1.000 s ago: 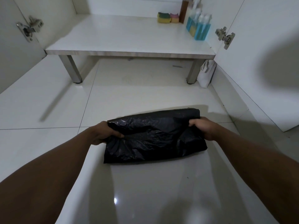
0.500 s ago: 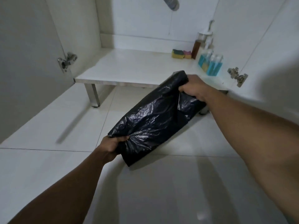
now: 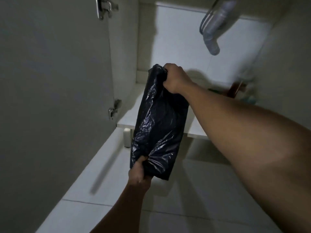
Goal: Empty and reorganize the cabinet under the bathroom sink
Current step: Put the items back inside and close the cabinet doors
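Downward: right hand (image 3: 175,78), bag (image 3: 159,125), left hand (image 3: 137,173)

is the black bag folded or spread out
Folded: the bag is a flat bundle, right hand gripping its top, left hand its bottom.

We hold the crumpled black plastic bag (image 3: 159,121) upright between our hands, our right hand (image 3: 175,78) at its top end and our left hand (image 3: 138,172) at its bottom corner. Behind the bag lies the white shelf board (image 3: 127,118), raised above the pale tiled floor (image 3: 193,207) on a short metal leg (image 3: 127,138) (under its front left corner). The grey cabinet door (image 3: 55,81) stands to the left, and the ribbed grey drain hose (image 3: 213,36) hangs above, to the right.
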Action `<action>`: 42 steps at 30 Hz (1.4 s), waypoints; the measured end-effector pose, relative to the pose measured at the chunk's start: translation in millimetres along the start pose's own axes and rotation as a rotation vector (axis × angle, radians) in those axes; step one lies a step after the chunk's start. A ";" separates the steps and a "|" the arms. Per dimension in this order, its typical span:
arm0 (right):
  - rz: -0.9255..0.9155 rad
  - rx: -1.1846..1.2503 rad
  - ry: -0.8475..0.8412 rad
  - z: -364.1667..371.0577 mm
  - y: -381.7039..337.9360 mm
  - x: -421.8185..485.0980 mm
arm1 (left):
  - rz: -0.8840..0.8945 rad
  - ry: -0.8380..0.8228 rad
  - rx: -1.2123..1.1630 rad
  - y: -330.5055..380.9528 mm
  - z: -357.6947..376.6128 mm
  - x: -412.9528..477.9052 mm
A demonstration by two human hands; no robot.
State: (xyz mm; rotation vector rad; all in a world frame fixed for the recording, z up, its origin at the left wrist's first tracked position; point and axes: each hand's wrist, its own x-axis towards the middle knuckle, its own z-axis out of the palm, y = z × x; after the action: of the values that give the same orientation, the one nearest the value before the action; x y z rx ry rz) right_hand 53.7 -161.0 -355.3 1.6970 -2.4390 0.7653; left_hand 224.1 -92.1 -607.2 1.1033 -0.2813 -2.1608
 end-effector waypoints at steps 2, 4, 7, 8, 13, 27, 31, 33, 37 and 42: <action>0.016 -0.086 0.034 -15.8 -27.8 17.3 | -0.020 -0.028 0.004 25.5 15.1 -8.0; -0.016 -0.186 0.075 -32.4 -57.1 35.4 | -0.015 -0.022 0.044 56.1 27.7 -14.6; -0.048 -0.266 0.125 -45.3 -80.3 57.5 | -0.031 -0.038 0.068 85.5 44.8 -15.1; -0.051 -0.291 0.135 -44.4 -84.1 64.9 | -0.040 -0.041 0.067 92.3 49.1 -12.6; -0.074 -0.382 0.244 -2.8 -76.9 114.1 | -0.027 -0.038 0.069 111.7 64.0 20.6; -0.120 0.270 -0.014 128.2 -5.2 157.5 | 0.040 0.027 -0.132 133.5 89.6 81.6; 0.156 0.050 -0.289 153.4 39.5 132.5 | 0.049 0.004 -0.113 145.3 107.0 88.4; 0.251 -0.004 -0.417 152.3 46.2 116.1 | 0.058 -0.029 -0.147 150.9 111.9 94.5; 0.306 -0.012 -0.605 145.1 40.2 88.7 | 0.110 0.032 -0.048 156.2 112.2 98.9; 0.365 0.026 -0.610 149.9 37.5 82.7 | 0.181 0.304 0.185 154.3 101.9 102.2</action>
State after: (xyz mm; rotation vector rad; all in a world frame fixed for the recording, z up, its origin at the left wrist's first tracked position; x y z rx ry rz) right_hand 20.8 -287.6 -471.9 1.7048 -3.2182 0.3225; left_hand 176.9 -285.4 -536.4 1.4330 -0.4300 -1.8060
